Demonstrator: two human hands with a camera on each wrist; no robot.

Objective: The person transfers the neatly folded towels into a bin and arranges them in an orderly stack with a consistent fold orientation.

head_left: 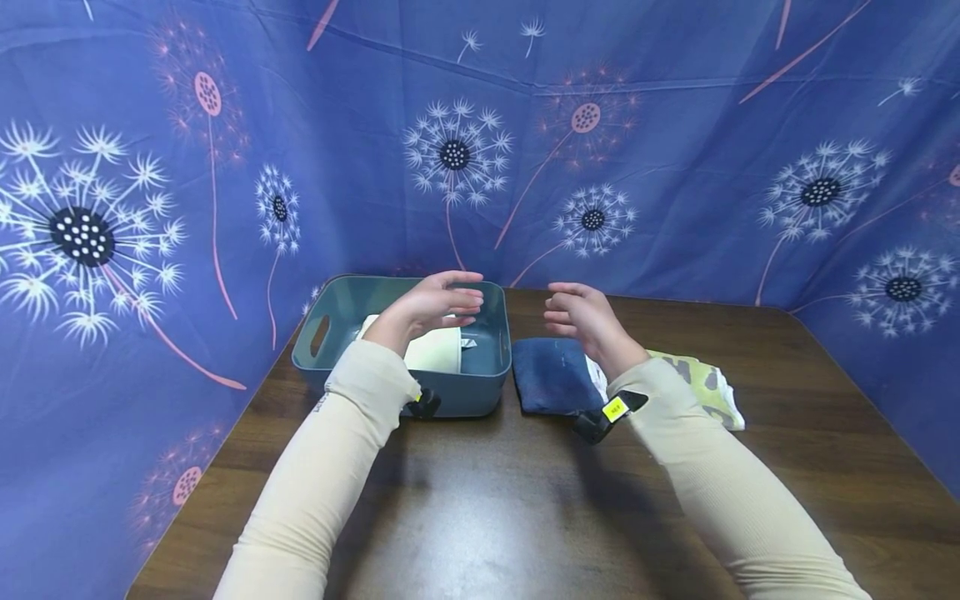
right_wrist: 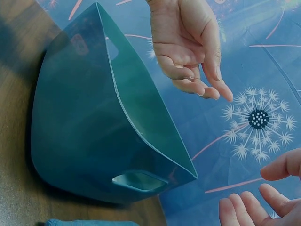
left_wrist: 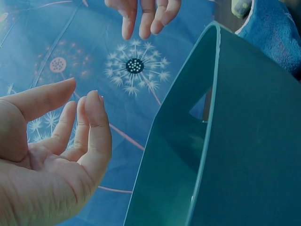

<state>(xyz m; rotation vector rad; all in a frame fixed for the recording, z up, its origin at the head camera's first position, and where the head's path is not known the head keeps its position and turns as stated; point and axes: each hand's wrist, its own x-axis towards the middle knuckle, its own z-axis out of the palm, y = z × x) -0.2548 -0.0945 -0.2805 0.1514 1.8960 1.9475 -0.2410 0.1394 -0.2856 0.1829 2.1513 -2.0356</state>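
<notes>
My left hand (head_left: 433, 307) hovers over the teal plastic bin (head_left: 480, 392), its fingers loosely bent and nothing in them. Inside the bin lies a folded cream cloth (head_left: 437, 352), partly covered from above by that hand. To the right, my right hand (head_left: 588, 321) is raised above a folded dark blue cloth (head_left: 551, 375), also holding nothing, with relaxed fingers pointing toward the left hand. In the left wrist view, the left palm (left_wrist: 51, 174) faces up beside the bin's rim. Both hands are apart from each other and from the bin.
A yellow-green and grey patterned cloth (head_left: 705, 383) lies right of the blue one, partly behind the right forearm. The brown wooden table (head_left: 480, 517) meets a blue dandelion-print curtain (head_left: 675, 150) at the back and sides. The bin has handle cutouts in its ends.
</notes>
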